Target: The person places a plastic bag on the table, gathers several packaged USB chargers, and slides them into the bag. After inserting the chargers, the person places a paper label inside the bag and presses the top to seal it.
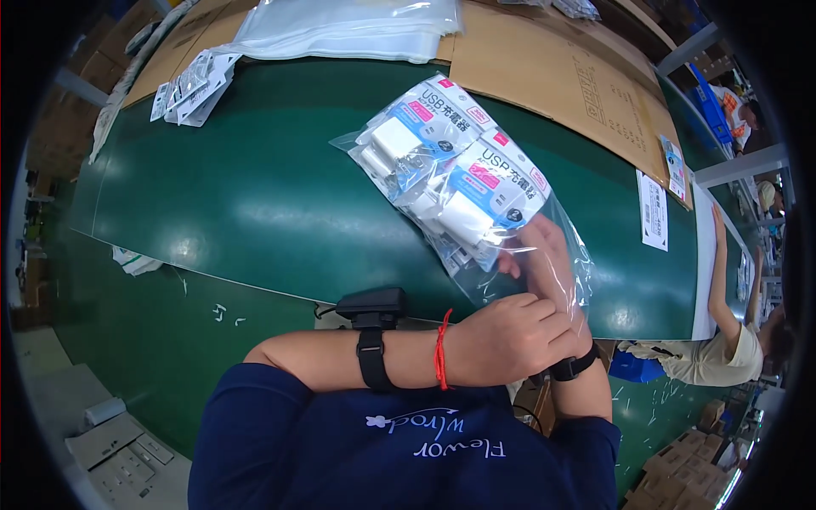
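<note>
A large clear plastic bag (571, 246) lies tilted on the green table, holding several packs of white USB chargers (466, 218) with blue and white cards. My right hand (544, 255) is inside the bag's mouth, its fingers apart and beside the lower end of the nearest packs; some fingertips are partly hidden. Across my right wrist comes my left hand (517, 336), closed with knuckles up, pinching the edge of the bag's opening. A red string is round the left wrist.
Stacked clear bags (348, 30) and flat cardboard (561, 89) lie along the table's far side. Loose card packets (197, 87) sit far left, and a white label sheet (653, 211) lies right. A co-worker's arm (721, 272) reaches over the right end.
</note>
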{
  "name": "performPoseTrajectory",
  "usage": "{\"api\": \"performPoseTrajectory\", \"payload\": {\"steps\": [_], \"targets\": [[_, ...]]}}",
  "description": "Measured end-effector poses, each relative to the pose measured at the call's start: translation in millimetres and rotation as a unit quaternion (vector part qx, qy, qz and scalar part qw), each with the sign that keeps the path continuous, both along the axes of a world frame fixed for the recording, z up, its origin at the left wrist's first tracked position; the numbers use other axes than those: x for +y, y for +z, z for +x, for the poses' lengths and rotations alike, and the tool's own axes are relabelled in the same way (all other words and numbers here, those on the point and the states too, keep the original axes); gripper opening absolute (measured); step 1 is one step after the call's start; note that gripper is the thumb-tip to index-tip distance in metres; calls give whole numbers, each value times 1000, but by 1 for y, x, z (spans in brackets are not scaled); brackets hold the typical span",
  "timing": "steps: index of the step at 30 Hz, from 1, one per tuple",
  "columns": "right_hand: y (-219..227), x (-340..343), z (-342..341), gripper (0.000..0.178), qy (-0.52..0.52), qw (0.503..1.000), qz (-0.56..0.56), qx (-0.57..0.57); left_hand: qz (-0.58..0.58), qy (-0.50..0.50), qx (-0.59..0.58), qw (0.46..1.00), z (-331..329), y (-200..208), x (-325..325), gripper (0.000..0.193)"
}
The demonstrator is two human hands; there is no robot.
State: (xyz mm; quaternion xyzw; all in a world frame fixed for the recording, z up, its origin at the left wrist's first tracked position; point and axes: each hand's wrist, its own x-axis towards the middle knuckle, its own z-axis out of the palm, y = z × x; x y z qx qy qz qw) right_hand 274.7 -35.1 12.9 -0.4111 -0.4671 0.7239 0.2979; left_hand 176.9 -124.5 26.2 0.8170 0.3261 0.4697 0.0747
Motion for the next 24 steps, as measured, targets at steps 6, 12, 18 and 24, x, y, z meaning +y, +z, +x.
{"api": "performPoseTrajectory", "payload": {"steps": [6, 12, 18, 24], "targets": [[19, -15, 17, 24, 61, 992, 9, -114, -5, 2, -3, 1000, 1, -2, 0, 11], [28, -20, 9, 30, 46, 996, -47, -63, 19, 3, -5, 1000, 4, -4, 4, 11], [20, -17, -2, 31, 90, 995, 14, -48, 12, -7, 8, 1000, 4, -1, 3, 11], [6, -6, -6, 26, 138, 989, 44, -25, 10, -30, -17, 999, 5, -4, 4, 11]]}}
